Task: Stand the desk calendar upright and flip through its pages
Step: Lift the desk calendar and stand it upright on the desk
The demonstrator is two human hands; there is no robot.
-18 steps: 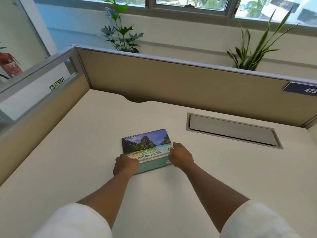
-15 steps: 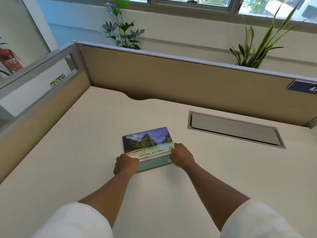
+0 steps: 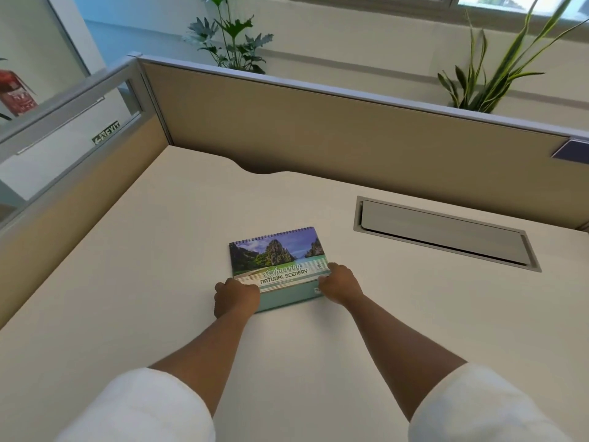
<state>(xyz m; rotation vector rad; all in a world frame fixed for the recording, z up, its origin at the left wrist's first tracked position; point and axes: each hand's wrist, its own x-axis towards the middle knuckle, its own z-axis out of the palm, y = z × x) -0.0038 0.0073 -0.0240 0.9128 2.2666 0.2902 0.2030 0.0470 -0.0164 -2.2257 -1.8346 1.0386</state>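
Lying flat in the middle of the frame on the cream table [image 3: 127, 282], the desk calendar [image 3: 277, 260] has the left hand [image 3: 235, 297] and right hand [image 3: 340, 283] curled over its near corners, gripping the bottom edge.

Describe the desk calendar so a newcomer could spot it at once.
On the cream desk, left of the grey cable hatch, the desk calendar lies flat between both hands. It alone is colourful: spiral-bound far edge, island-lagoon cover reading "Natural Scenery".
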